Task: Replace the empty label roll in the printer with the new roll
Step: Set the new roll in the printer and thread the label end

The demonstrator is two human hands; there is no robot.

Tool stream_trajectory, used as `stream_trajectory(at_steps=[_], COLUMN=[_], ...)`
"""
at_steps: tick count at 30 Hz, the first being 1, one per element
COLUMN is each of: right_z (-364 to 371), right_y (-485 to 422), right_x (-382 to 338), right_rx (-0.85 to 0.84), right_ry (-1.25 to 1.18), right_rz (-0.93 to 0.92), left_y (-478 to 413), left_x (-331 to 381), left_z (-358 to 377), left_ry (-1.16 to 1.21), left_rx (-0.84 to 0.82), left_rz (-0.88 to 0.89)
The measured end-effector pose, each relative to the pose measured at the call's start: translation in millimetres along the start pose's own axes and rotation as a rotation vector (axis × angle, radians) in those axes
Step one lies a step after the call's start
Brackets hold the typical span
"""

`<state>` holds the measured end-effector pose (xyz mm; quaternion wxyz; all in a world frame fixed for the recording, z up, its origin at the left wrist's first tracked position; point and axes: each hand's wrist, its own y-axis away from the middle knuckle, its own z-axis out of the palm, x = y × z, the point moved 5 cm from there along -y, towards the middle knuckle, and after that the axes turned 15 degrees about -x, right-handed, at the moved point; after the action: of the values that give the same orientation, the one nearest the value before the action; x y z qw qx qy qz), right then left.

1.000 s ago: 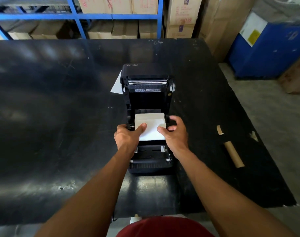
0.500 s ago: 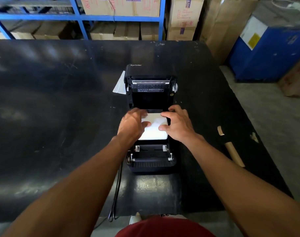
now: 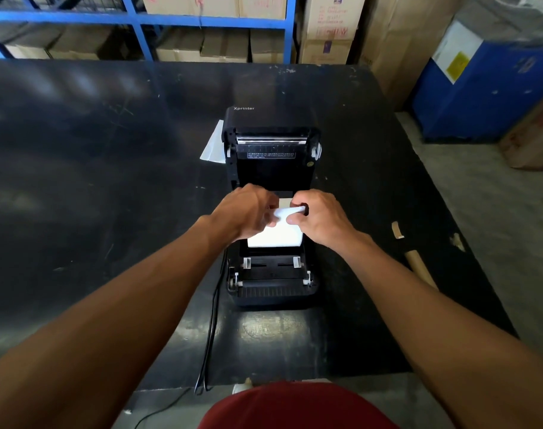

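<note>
A black label printer stands open on the black table, its lid tilted back. A white label roll sits in the printer's bay. My left hand and my right hand are both over the roll's far edge, fingers curled and pinching the loose white label end between them. The far part of the roll is hidden by my hands. An empty brown cardboard core lies on the table to the right of the printer.
A white sheet lies behind the printer's left side. A black cable runs from the printer to the table's near edge. Paper scraps lie near the core. Blue shelving with cartons stands behind; a blue bin is at right.
Both hands moved from the roll's near edge up to its far edge and now pinch the label end. The camera view shifted slightly.
</note>
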<state>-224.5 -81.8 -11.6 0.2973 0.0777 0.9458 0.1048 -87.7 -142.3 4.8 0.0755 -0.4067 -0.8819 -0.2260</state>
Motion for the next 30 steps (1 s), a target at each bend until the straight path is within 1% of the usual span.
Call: stream_trajectory(at_steps=[2, 4, 7, 9, 12, 14, 16, 17, 18, 20, 21, 23, 26, 27, 28, 30], right_z=[1.7, 7.6, 22.5, 31.2, 41.7, 46.5, 48.0, 47.1, 45.8, 44.2, 44.6, 48.8, 55.8, 57.4, 58.4, 59.7], right_y=[5.2, 11.6, 27.7, 35.5, 41.1, 42.6, 42.7, 43.3, 44.3, 47.5, 49.8, 54.1, 59.6, 60.3, 60.2, 58.1], right_x=[0.3, 4.2, 13.4, 16.5, 19.4, 20.0, 21.8, 22.6, 24.1, 27.7, 29.1, 31.4, 31.2, 31.5, 31.3, 28.4], right_rx=[-0.026, -0.098, -0.273, -0.331, -0.286, -0.251, -0.221, -0.204, -0.186, -0.155, -0.142, -0.119, -0.049, -0.011, 0.025, 0.086], right_ry=[-0.133, -0.369, -0.77, -1.003, -1.271, -1.374, -1.451, -1.45, -1.412, -1.236, -1.136, -0.991, -0.861, -0.827, -0.789, -0.67], right_rz=[-0.004, 0.037, 0.212, 0.281, 0.33, 0.335, 0.329, 0.328, 0.33, 0.351, 0.369, 0.402, 0.436, 0.438, 0.435, 0.418], left_y=[4.5, 11.6, 22.9, 28.4, 36.8, 43.2, 48.9, 52.0, 54.5, 54.6, 53.5, 51.0, 45.2, 44.5, 45.2, 49.5], left_x=[-0.1, 2.2, 2.4, -0.1, -6.4, -10.7, -19.6, -26.5, -33.4, -46.0, -48.5, -47.5, -37.8, -34.5, -30.8, -24.4], left_z=[-0.3, 2.7, 14.3, 23.7, 31.8, 34.3, 38.3, 40.5, 43.4, 56.2, 62.4, 70.0, 78.6, 79.5, 78.9, 76.9], left_ry=[-0.019, -0.057, -0.133, -0.166, -0.099, -0.005, 0.138, 0.288, 0.505, 0.913, 1.007, 0.974, 0.954, 0.865, 0.715, 0.428], left_rx=[0.026, 0.061, 0.099, 0.136, 0.173, 0.201, 0.182, 0.166, 0.157, 0.134, 0.104, 0.047, 0.049, 0.064, 0.081, 0.138], left_rz=[0.043, 0.113, 0.193, 0.225, 0.179, 0.158, 0.07, -0.005, -0.09, -0.271, -0.344, -0.426, -0.411, -0.402, -0.391, -0.283])
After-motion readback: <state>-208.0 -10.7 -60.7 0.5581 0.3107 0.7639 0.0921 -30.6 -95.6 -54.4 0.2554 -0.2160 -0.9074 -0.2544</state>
